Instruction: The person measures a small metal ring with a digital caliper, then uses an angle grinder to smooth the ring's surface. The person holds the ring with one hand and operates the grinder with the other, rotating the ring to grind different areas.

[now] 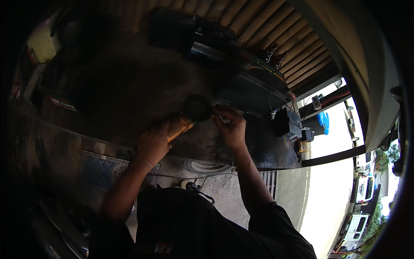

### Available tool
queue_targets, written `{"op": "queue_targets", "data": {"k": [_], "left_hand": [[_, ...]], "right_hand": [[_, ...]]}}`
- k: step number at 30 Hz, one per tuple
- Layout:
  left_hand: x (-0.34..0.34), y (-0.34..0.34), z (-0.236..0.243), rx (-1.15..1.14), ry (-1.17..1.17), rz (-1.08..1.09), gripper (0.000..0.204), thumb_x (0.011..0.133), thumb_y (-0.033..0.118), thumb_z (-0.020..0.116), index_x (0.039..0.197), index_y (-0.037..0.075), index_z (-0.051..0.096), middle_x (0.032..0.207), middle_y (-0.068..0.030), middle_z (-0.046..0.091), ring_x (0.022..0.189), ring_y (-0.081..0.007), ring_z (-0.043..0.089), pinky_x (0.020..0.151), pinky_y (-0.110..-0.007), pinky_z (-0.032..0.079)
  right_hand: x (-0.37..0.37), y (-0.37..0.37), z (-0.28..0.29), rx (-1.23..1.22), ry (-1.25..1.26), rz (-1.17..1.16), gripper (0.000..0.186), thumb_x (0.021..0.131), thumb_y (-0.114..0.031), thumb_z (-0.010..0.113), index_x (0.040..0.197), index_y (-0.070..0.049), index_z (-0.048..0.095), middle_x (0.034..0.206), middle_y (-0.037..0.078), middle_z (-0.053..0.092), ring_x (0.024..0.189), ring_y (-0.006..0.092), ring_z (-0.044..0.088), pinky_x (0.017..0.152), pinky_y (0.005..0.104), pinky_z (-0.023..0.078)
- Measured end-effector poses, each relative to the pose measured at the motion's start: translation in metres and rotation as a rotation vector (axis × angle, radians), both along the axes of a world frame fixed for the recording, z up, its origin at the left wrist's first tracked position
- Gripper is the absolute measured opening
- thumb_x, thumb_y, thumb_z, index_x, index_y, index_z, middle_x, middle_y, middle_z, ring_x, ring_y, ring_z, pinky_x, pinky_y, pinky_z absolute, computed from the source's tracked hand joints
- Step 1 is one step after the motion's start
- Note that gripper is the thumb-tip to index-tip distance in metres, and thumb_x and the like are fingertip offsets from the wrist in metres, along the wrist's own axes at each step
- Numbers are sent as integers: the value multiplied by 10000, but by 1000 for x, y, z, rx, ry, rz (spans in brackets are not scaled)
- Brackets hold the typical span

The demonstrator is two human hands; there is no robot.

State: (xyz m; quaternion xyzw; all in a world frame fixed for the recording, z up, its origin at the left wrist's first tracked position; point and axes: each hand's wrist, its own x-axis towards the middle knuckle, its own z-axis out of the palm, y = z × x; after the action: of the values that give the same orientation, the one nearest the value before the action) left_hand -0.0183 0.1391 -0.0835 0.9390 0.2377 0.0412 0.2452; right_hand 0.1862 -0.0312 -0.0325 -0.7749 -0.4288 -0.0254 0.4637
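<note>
My left hand [154,142] is wrapped round the orange body [177,128] of a hand-held tool, above a dark workbench. At the tool's far end is a dark round head [197,108]; it is too dim to tell its exact kind. Just to the right of this head, my right hand [231,126] is closed, thumb and fingers pinched together at its edge. Whatever lies between those fingertips is too dark to make out. Both forearms reach up from the lower edge.
Along the bench's back stand a dark vented box [254,93] and a battery-like case [207,51]. At the bench's right end sits a boxy battery [288,124] with wires near it. A thin cable [202,176] runs below the front edge. Vehicles [364,188] stand outside, right.
</note>
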Motion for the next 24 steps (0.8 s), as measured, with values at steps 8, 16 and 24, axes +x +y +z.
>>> {"op": "queue_targets", "data": {"k": [8,16,24], "left_hand": [[0,2,-5,4,5,-6,898,755,260,882,1496,44,423,1344,-178,633,1208,-341,634,983,-464,507],[2,1,-9,53,1,4,883,770,267,878,1498,47,429,1264,-160,684,1180,-329,656,1001,-456,502],[3,1,-8,70,8,7,886,771,287,880,1497,51,430,1241,-153,691,1168,-322,662,994,-452,506]], "right_hand": [[-2,9,-11,26,-264,1,205,809,-73,838,1012,-89,814,1072,130,752,1002,284,740,866,368,593],[-1,7,-21,34,-295,-46,191,799,-69,834,986,-105,815,1066,122,745,991,276,734,876,371,593],[0,3,-29,37,-285,-56,220,789,-78,841,1005,-107,817,1098,131,733,1006,277,730,879,370,590]]}}
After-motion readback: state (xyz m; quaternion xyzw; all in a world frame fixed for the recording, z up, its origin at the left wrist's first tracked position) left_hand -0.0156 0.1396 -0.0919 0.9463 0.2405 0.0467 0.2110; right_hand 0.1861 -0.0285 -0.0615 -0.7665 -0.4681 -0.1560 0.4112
